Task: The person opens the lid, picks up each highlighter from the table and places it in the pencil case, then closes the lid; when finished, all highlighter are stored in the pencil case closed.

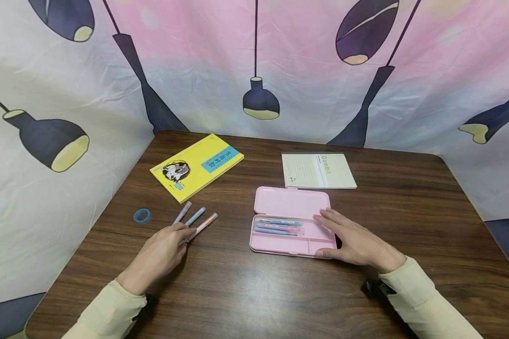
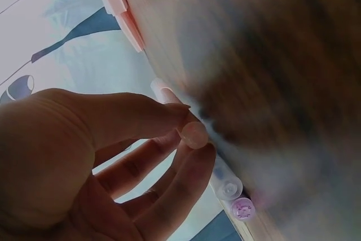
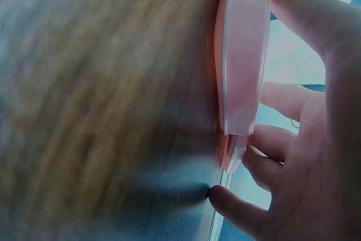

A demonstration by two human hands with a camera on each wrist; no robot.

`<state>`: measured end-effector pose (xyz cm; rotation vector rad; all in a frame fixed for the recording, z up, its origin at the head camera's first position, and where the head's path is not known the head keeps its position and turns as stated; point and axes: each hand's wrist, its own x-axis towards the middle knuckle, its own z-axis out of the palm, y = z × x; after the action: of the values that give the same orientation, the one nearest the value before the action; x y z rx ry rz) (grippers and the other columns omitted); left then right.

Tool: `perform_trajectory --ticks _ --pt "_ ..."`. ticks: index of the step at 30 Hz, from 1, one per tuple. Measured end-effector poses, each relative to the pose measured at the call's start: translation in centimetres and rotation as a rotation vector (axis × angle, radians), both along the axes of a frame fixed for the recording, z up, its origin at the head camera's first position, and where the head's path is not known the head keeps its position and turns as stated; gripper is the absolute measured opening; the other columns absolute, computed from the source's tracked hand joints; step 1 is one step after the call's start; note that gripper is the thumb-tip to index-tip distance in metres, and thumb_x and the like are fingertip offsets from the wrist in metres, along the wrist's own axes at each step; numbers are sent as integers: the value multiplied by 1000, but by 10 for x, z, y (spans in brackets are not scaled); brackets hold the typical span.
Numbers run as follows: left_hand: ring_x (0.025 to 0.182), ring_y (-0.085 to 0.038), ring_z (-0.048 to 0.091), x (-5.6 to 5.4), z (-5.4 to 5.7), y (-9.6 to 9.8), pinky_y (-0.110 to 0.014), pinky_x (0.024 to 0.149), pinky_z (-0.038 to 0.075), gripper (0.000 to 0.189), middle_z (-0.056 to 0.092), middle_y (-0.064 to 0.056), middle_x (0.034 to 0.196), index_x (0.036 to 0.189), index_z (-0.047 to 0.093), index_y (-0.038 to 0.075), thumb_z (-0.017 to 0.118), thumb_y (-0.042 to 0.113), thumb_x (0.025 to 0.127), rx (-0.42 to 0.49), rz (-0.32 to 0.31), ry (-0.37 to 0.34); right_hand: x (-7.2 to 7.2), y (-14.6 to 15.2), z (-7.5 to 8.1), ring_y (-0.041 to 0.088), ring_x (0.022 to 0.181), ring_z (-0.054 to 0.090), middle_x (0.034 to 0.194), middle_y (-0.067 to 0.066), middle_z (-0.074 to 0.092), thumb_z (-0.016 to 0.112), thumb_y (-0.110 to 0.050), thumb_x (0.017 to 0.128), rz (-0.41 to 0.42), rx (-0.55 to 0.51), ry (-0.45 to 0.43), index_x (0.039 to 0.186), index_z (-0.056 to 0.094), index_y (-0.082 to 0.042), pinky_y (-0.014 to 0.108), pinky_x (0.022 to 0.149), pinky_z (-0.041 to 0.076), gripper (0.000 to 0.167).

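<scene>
My left hand (image 1: 159, 254) pinches a pen with a pale orange barrel (image 1: 206, 223) between thumb and fingers, low over the table. In the left wrist view, the round end of this pen (image 2: 194, 135) shows at the fingertips. Just beyond the hand lie a blue pen (image 1: 195, 216) and a greyish-purple pen (image 1: 182, 212). My right hand (image 1: 358, 240) rests with spread fingers at the right end of an open pink pencil case (image 1: 280, 243), thumb at its front edge. Several blue and pink pens (image 1: 277, 227) lie in its long compartment.
A blue ring, like a tape roll (image 1: 142, 215), lies left of the pens. Behind them is a yellow book (image 1: 197, 165). A pale notebook (image 1: 318, 170) lies behind the pencil case. A printed cloth (image 1: 212, 94) hangs beyond the wooden table (image 1: 246, 292).
</scene>
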<state>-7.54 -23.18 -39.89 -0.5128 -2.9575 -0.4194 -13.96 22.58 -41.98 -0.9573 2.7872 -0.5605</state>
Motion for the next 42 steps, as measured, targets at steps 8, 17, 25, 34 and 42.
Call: perform_trajectory --ticks 8,17,25,34,42 --pt "92 -25 68 -2 3 6 -43 74 57 36 70 -7 107 114 73 1 74 -8 79 -6 -28 34 1 1 0 35 147 29 159 16 33 66 -66 85 -6 -4 3 153 41 -14 54 113 34 89" --pt "97 -19 69 -10 12 31 -37 77 57 38 71 -3 108 114 75 7 74 -7 79 4 -149 100 1 0 2 34 148 28 160 15 32 65 -66 85 -14 2 -3 153 41 -14 54 113 33 90" --pt "92 -20 65 -25 17 73 -36 77 56 36 68 -3 106 116 74 9 71 -5 83 -29 -334 135 0 -1 2 34 148 29 160 15 33 65 -67 85 -10 5 -6 153 41 -14 54 113 34 90" --pt "93 -20 63 -37 23 114 -33 76 56 35 68 -3 115 118 73 13 67 0 87 -87 -491 127 2 -2 1 34 147 29 159 15 34 66 -67 84 -15 6 0 153 42 -14 53 113 34 89" --pt "111 -22 63 -44 19 135 -36 91 55 34 67 -2 116 120 72 15 63 0 91 -129 -595 96 2 -2 2 34 147 30 159 13 34 66 -66 85 -13 13 -8 153 41 -16 54 112 34 88"
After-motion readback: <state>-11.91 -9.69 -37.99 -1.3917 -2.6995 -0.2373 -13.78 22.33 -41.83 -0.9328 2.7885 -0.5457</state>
